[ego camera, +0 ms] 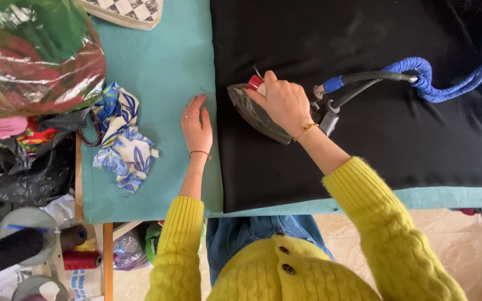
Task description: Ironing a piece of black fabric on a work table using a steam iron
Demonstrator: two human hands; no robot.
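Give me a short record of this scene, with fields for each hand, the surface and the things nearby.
right hand: grips the iron on the black cloth
left hand: flat on the teal table cover, at the cloth's edge
hose: blue, runs from the iron
nearby: blue-and-white fabric scraps, plastic bag

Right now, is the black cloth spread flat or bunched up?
Spread flat: the black cloth lies smooth across the teal table under the iron.
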